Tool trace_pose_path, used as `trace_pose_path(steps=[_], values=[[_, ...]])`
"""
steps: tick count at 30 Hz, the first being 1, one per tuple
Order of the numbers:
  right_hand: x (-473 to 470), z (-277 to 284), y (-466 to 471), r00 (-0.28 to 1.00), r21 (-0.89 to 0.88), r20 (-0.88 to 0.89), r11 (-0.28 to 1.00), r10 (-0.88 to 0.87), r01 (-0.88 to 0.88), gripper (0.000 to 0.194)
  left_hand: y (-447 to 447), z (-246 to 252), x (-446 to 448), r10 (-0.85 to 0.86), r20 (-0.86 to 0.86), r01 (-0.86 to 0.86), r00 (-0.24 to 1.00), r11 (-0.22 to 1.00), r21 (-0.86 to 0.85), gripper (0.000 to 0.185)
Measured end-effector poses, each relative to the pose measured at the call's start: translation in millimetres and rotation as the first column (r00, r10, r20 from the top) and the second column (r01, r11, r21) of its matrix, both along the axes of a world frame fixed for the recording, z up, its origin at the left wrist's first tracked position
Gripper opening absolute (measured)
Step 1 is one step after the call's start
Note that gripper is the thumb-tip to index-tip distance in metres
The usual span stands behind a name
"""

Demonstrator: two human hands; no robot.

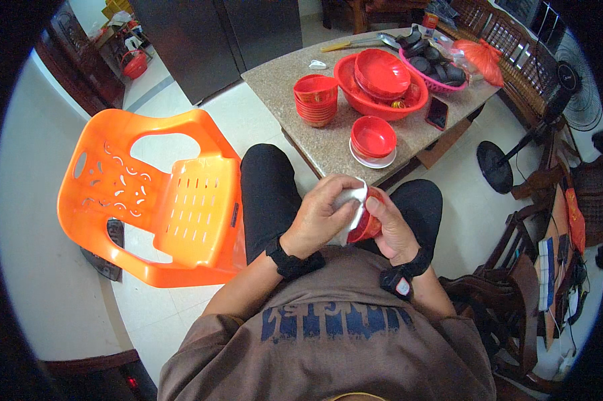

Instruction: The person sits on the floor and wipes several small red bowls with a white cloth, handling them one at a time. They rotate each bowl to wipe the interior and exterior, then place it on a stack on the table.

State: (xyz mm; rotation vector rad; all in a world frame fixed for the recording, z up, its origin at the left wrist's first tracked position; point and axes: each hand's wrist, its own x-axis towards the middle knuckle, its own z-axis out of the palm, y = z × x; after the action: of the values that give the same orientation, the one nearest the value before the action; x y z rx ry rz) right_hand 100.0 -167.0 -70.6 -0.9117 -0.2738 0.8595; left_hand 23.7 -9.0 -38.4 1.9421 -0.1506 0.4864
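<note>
Between my knees, just off the table's near corner, my right hand (394,228) grips a red bowl (366,226) with its thumb over the rim. My left hand (324,213) holds a white cloth (345,200) against the same bowl. Beyond my hands, a few red bowls (373,136) sit nested on a small white plate (373,161). To their left stands a tall stack of red bowls (316,100). Behind them a wide red basin (344,80) holds more red dishes (381,72) and a small gold-coloured item.
The stone-topped table (291,118) bears a phone (437,113), a white clip (318,64), a ladle (351,44) and a pink basket (434,86) of black items. An orange plastic chair (196,200) stands at my left, a standing fan (547,108) at the right.
</note>
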Motion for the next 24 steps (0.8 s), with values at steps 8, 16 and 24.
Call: trace_pose_path(steps=[8,16,24], values=[[-9,12,-2,0.977,0.003,0.069,0.979,0.201,-0.202,0.088,1,-5,12,0.002,0.207,-0.087,0.978,0.911,0.404,0.027],[-11,26,-1,0.8,-0.135,0.599,0.988,0.026,0.069,0.093,12,-42,15,-0.167,-0.441,0.019,0.882,0.947,-0.32,0.028],[-10,31,-3,0.919,-0.099,0.387,0.994,0.076,-0.041,0.09,11,-24,9,0.29,0.101,-0.307,0.952,0.918,0.25,0.021]])
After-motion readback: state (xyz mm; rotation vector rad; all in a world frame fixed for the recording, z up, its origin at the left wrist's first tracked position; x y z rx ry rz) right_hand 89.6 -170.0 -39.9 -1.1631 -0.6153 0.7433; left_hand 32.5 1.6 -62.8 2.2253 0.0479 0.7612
